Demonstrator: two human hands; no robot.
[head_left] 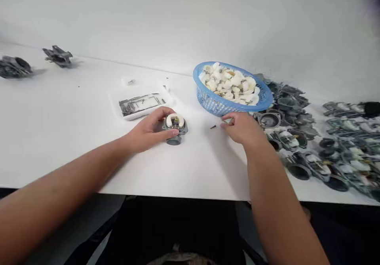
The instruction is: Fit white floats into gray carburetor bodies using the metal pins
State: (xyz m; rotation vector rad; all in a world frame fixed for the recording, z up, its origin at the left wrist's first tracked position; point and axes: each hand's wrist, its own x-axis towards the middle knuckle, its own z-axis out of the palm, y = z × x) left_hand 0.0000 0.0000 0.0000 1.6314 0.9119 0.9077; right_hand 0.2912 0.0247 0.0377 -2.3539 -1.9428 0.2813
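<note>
My left hand (151,130) is wrapped round a grey metal carburetor body (173,140) with a white U-shaped float on top, resting on the white table (178,174). My right hand (236,126) is by the front of the blue basket, thumb and forefinger close together. What those fingers hold, if anything, is too small to make out. A small dark screw-like part (213,127) lies on the table just left of the right fingertips.
The blue basket (209,100) is full of white floats. A white tray (130,117) of thin metal pins stands behind my left hand. Piled metal bodies (291,102) cover the right side; two more (59,56) sit far left.
</note>
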